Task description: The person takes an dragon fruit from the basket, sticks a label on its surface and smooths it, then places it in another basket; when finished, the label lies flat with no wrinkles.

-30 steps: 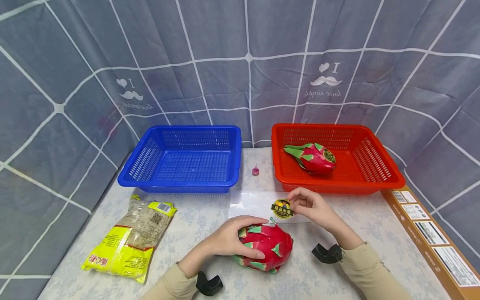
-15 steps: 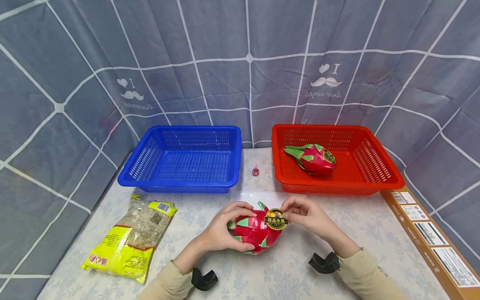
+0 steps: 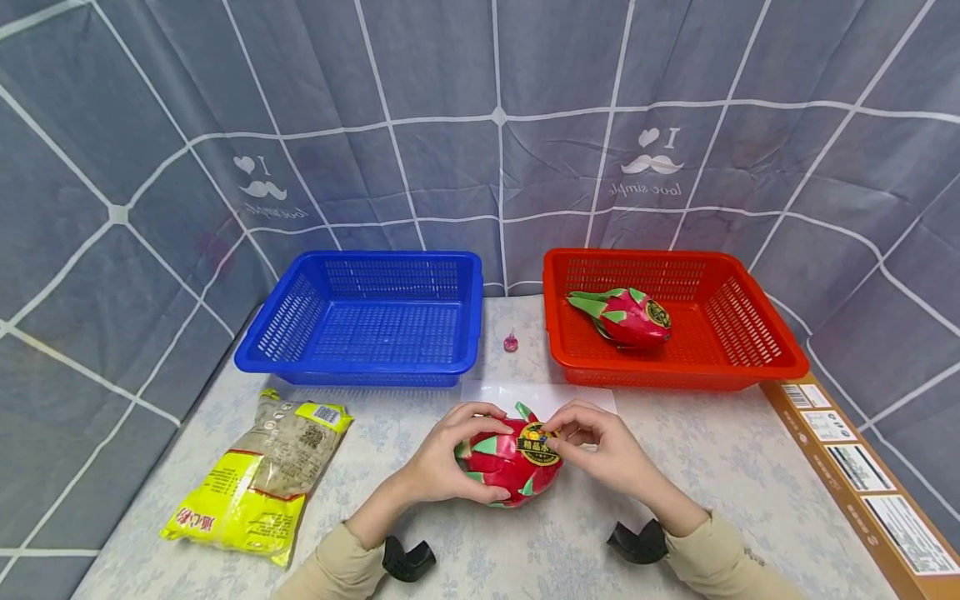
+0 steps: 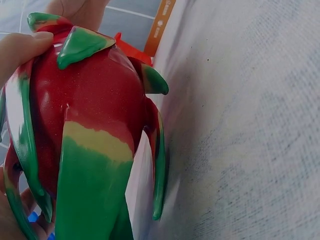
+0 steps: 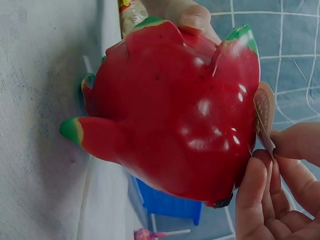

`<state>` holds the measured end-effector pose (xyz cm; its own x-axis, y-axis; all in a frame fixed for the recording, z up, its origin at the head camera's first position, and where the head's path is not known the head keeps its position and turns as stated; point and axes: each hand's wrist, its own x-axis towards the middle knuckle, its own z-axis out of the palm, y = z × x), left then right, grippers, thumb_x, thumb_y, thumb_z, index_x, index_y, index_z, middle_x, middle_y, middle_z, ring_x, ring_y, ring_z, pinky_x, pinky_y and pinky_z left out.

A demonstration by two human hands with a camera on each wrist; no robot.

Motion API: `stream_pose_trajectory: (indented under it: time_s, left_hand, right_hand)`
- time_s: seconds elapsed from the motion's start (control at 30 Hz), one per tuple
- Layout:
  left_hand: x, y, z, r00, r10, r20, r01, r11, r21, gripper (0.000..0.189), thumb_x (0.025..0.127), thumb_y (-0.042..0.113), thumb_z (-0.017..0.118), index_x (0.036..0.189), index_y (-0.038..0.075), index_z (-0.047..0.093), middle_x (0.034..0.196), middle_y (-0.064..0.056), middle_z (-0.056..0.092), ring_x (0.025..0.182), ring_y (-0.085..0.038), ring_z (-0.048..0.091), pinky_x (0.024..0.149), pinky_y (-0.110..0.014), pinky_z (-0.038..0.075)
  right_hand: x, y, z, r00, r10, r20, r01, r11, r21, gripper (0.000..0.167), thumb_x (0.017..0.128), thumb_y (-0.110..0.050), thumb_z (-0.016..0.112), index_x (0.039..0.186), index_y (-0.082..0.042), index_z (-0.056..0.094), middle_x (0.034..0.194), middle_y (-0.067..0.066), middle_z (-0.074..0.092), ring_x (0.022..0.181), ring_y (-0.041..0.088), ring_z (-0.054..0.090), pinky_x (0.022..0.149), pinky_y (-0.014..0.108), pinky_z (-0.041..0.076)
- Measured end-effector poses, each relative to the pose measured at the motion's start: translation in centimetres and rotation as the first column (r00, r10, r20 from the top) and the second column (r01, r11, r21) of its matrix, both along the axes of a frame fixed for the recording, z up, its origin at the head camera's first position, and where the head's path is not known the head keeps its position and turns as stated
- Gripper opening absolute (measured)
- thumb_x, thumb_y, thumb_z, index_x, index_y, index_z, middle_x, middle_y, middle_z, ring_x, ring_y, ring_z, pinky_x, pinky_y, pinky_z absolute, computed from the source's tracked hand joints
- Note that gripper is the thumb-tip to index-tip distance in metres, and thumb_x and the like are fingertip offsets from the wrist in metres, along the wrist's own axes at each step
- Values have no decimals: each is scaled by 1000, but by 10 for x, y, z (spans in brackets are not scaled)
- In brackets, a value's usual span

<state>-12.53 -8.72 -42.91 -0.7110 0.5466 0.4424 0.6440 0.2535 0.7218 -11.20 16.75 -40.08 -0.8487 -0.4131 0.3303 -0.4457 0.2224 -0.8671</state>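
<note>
My left hand (image 3: 442,462) grips a glossy red dragon fruit (image 3: 502,479) with green-tipped scales, thumb on the near side and fingers over the far side. My right hand (image 3: 611,450) pinches the right edge of a round black-and-gold fruit sticker (image 3: 534,446), which overlaps the fruit's upper right. The right wrist view shows the sticker (image 5: 265,107) standing edge-on along the fruit's side, its edge between thumb and fingers. In the left wrist view, long green scales of the dragon fruit (image 4: 90,90) hang toward the camera, close above the table.
Behind stand a blue basket (image 3: 360,367) and a red basket (image 3: 720,367), the latter with another stickered dragon fruit (image 3: 633,317). A lollipop (image 3: 511,342) lies between them, a white sheet (image 3: 487,392) in front. A yellow bag (image 3: 240,508) is left, a brown carton (image 3: 847,467) right.
The left hand has raised and tilted the dragon fruit slightly away and left. The right hand has brought the pinched sticker leftward from above the white sheet onto the fruit.
</note>
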Motion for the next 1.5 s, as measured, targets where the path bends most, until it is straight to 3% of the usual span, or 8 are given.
stream_pose_trajectory:
  time_s: [0.33, 0.57, 0.73, 0.93, 1.07, 1.2, 1.33, 1.5]
  left_hand:
    - [0, -1, -1, 1000, -1, 7, 1, 1000, -1, 62, 57, 26, 90, 113, 22, 64, 122, 2, 53, 114, -19, 45, 85, -39, 49]
    - [-1, -1, -6, 1000, -14, -21, 13, 1000, -6, 61, 58, 28, 89, 113, 22, 63, 122, 1, 53, 114, -18, 45, 85, -37, 48]
    - [-2, -2, -4, 1000, -15, -4, 15, 1000, -27, 62, 60, 31, 88, 115, 22, 62, 123, 3, 52, 115, -17, 44, 88, -38, 46]
    - [1, -1, 3, 1000, 23, -6, -23, 995, -98, 65, 65, 45, 83, 122, 29, 57, 130, 6, 48, 123, -15, 39, 93, -46, 40]
    - [5, 8, 3, 998, 52, -43, -52, 999, 5, 37, 80, 32, 75, 113, 21, 63, 129, -1, 54, 123, -21, 44, 95, -49, 39]
    - [7, 20, 0, 988, 139, -66, -130, 984, 120, 15, 84, 19, 71, 99, 17, 69, 116, -1, 63, 114, -20, 53, 97, -44, 37]
    - [7, 27, -3, 974, 212, -78, -199, 969, 146, 13, 81, 20, 73, 93, 19, 68, 109, 3, 65, 109, -16, 56, 96, -44, 35]
    - [7, 29, -2, 966, 238, -98, -223, 964, 145, 14, 80, 21, 73, 92, 19, 67, 106, 5, 65, 105, -13, 57, 94, -46, 35]
  right_hand:
    - [-1, -4, -4, 998, -31, -53, 34, 998, 62, 22, 77, -9, 77, 98, -10, 70, 89, 1, 62, 75, 15, 56, 63, 26, 51]
    - [0, -8, -12, 999, -7, -52, 16, 985, 170, 25, 81, -25, 75, 105, -26, 66, 114, -5, 53, 105, 13, 50, 82, 37, 48]
    - [-1, -13, -21, 997, 61, 44, -64, 996, 67, 24, 87, -16, 68, 110, -20, 62, 128, 4, 48, 118, 18, 45, 88, 33, 48]
    - [-1, -17, -26, 995, 45, 89, -41, 998, -51, 24, 86, -10, 68, 110, -13, 65, 127, 10, 52, 117, 17, 47, 84, 28, 51]
    - [-2, -18, -27, 996, 35, 84, -28, 996, -80, 26, 85, -7, 69, 111, -9, 66, 127, 12, 53, 119, 20, 48, 84, 27, 50]
    - [-3, -19, -28, 996, 32, 79, -25, 995, -94, 27, 85, -6, 69, 112, -6, 66, 127, 13, 53, 121, 24, 47, 87, 25, 48]
    - [-4, -19, -31, 998, 8, 63, -2, 996, -87, 29, 85, -7, 69, 113, -4, 66, 128, 14, 54, 119, 21, 49, 84, 25, 50]
    - [-5, -20, -35, 998, -10, 59, 15, 996, -83, 32, 85, -6, 68, 116, -2, 65, 130, 15, 53, 118, 15, 50, 84, 25, 50]
